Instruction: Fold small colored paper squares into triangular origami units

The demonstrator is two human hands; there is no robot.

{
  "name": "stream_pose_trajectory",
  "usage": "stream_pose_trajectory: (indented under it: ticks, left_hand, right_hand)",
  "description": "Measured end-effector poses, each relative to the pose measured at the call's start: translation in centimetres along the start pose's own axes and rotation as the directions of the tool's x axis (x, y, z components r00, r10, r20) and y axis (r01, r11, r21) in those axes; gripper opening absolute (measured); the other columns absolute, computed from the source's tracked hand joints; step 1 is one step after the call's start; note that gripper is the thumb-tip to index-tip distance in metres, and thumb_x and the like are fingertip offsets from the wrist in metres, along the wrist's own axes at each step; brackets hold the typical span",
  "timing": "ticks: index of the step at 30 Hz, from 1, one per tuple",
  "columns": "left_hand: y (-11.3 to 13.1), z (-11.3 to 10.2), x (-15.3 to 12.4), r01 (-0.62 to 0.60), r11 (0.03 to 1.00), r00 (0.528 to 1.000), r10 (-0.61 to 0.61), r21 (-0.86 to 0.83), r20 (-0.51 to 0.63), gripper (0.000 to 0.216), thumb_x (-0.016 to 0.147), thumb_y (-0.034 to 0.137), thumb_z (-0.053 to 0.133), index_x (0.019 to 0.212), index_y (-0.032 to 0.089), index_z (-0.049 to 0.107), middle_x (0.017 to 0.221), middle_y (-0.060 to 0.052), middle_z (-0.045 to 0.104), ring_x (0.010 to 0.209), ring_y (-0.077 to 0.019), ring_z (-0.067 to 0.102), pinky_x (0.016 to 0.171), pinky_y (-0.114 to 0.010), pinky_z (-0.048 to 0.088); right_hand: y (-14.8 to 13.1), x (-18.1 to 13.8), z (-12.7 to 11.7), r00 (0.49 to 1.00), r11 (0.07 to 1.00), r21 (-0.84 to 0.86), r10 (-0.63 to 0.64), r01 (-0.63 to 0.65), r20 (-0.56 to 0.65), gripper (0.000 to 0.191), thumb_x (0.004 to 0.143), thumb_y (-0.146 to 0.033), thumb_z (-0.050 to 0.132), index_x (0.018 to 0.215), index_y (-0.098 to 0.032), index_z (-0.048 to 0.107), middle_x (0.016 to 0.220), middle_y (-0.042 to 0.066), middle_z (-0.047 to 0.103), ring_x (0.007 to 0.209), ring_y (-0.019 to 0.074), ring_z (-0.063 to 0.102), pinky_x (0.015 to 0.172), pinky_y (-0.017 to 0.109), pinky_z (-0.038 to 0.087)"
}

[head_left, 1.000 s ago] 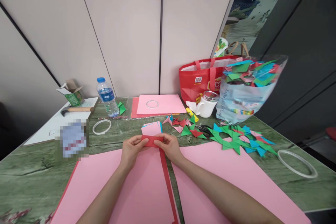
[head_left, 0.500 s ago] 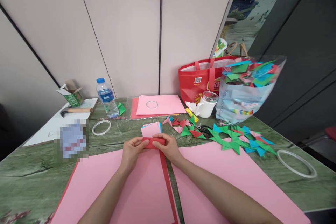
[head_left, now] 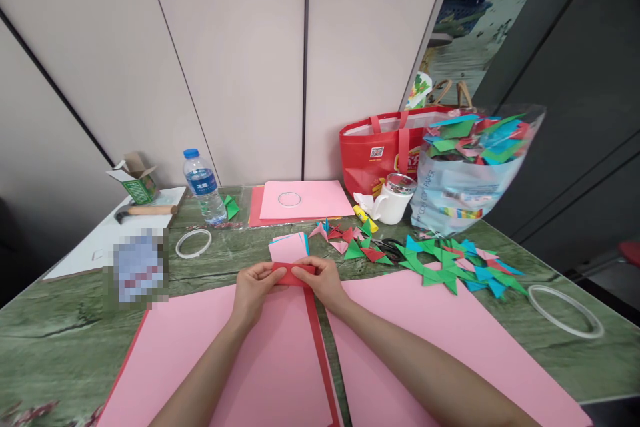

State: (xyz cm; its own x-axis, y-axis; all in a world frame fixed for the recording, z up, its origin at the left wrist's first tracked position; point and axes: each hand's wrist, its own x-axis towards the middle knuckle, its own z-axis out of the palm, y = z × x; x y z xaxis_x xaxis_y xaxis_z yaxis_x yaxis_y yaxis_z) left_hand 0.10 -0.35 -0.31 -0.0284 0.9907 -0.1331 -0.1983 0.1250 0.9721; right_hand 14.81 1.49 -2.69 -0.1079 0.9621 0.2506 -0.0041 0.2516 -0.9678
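Observation:
A small folded red paper piece (head_left: 294,275) is pinched between both my hands at the middle of the table. My left hand (head_left: 254,291) grips its left end and my right hand (head_left: 323,281) grips its right end, fingers closed on it. Beneath my hands lies a large pink sheet (head_left: 235,360) with a red sheet edge (head_left: 320,353) showing along its right side. Just beyond my fingers sits a small stack of pink and blue paper squares (head_left: 289,246).
A second large pink sheet (head_left: 440,347) lies right. Folded coloured paper triangles (head_left: 450,263) spread at right, more near scissors (head_left: 387,247). A plastic bag of pieces (head_left: 465,173), red bag (head_left: 380,153), white mug (head_left: 393,203), water bottle (head_left: 203,187), tape rings (head_left: 193,242) (head_left: 565,310) stand around.
Both hands keep pinching the red piece; it has shifted very slightly, with the fingers working along its top edge. Nothing else moved.

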Motion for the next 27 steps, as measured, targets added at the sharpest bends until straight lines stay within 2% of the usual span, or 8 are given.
stream_pose_trajectory:
  ticks: [15, 22, 27]
  left_hand:
    - [0.16, 0.25, -0.07, 0.001, 1.0, 1.0, -0.001, 0.024, -0.01, 0.023, 0.055, 0.027, 0.073, 0.07, 0.012, 0.066, 0.065, -0.005, 0.07, 0.057, -0.0164, 0.064, 0.059, -0.025, 0.053]
    - [0.44, 0.29, -0.22, -0.017, 0.996, 1.0, 0.014, 0.086, 0.028, 0.025, 0.056, 0.028, 0.072, 0.074, 0.012, 0.065, 0.069, -0.006, 0.07, 0.06, -0.0173, 0.064, 0.061, -0.027, 0.053]
    - [0.5, 0.02, -0.17, -0.008, 0.991, 0.994, -0.007, 0.136, 0.107, 0.025, 0.058, 0.028, 0.07, 0.077, 0.012, 0.064, 0.071, -0.005, 0.07, 0.065, -0.0176, 0.064, 0.064, -0.028, 0.053]
  right_hand:
    - [-0.33, 0.0, -0.05, 1.0, 1.0, -0.022, -0.012, 0.012, 0.008, 0.016, 0.069, -0.03, 0.059, 0.065, -0.016, 0.065, 0.067, 0.002, 0.065, 0.065, 0.015, 0.057, 0.064, 0.026, 0.044]
    - [-0.24, 0.03, -0.12, 1.0, 0.999, -0.036, -0.016, 0.016, -0.001, 0.014, 0.069, -0.028, 0.059, 0.065, -0.016, 0.065, 0.066, 0.002, 0.065, 0.064, 0.0149, 0.057, 0.064, 0.025, 0.044]
    - [-0.11, 0.01, -0.08, 0.999, 0.998, -0.051, -0.035, 0.035, 0.017, 0.015, 0.069, -0.029, 0.059, 0.064, -0.016, 0.065, 0.067, 0.002, 0.065, 0.064, 0.0154, 0.058, 0.064, 0.026, 0.045]
